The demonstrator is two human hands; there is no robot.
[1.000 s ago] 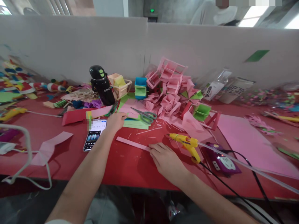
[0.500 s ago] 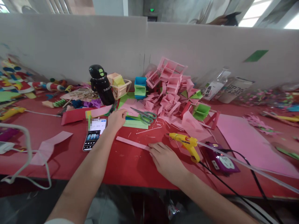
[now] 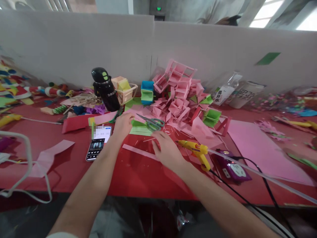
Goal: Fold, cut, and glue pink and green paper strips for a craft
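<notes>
My left hand (image 3: 123, 125) rests at the left edge of the stacked green paper (image 3: 140, 131), fingers closed together. What they pinch, if anything, I cannot make out. My right hand (image 3: 166, 148) is open, thumb and fingers apart, just above the table. Its fingertips are close to the handles of the grey-green scissors (image 3: 155, 124), which lie on the paper stack. A narrow pink paper strip (image 3: 138, 151) lies flat on the red table, its right end beside my right hand. The yellow hot glue gun (image 3: 194, 148) lies to the right of that hand.
Pink folded-paper pieces (image 3: 180, 96) are heaped behind the scissors. A black bottle (image 3: 106, 91) stands at the back left, with a phone (image 3: 99, 145) in front. On the right are a purple power socket (image 3: 234, 168), its cord and a large pink sheet (image 3: 267, 152).
My right hand has lifted off the pink strip and moved forward to the scissors, its fingers spreading. My left hand has stayed by the green paper. The view has shifted slightly.
</notes>
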